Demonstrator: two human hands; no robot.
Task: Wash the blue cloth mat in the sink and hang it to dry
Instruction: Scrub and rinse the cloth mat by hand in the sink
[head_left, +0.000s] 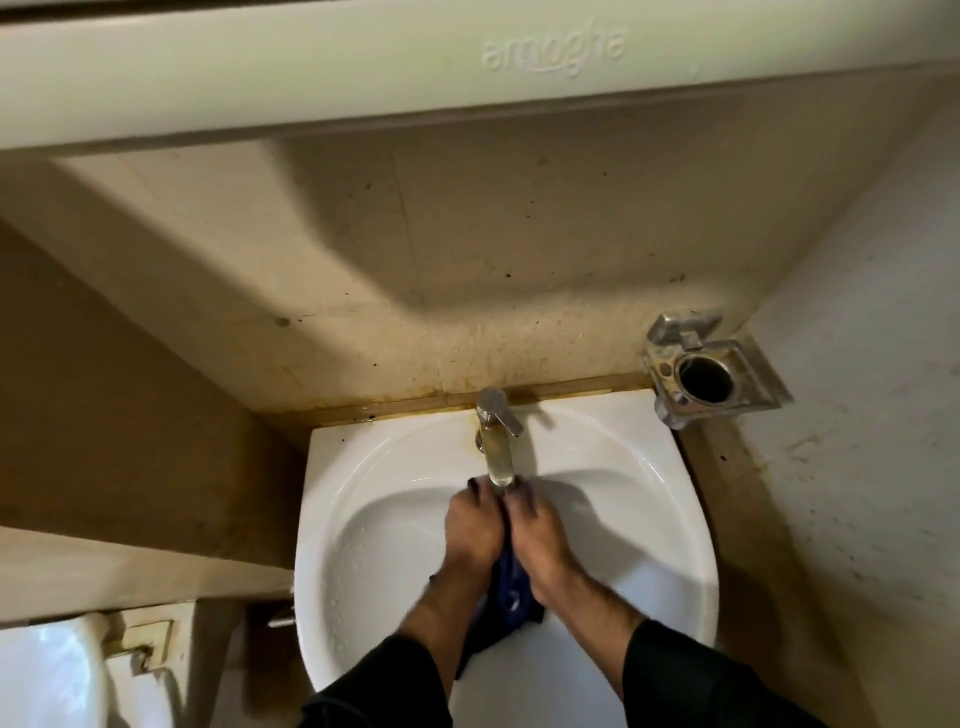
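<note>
Gripping the blue cloth mat (511, 582) with both hands inside the white sink (358, 519), just under the tap spout. Left hand (472, 530) and right hand (537, 535) are side by side, nearly touching, fingers curled over the bunched cloth; fingertips point away, toward the far wall. Only a dark blue strip of cloth shows between the palms, with a darker fold hanging toward the near rim between the wrists. Both hands are slightly motion-blurred. Metal tap (496, 431) sits at the far middle of the basin, its lever angled right. I cannot tell whether water runs. Droplets on the left basin wall. Dark sleeves (691, 670) cover both forearms. Metal holder (706, 374) is fixed to the wall at far right, well apart from the sink. White toilet tank (47, 670) at near left.
</note>
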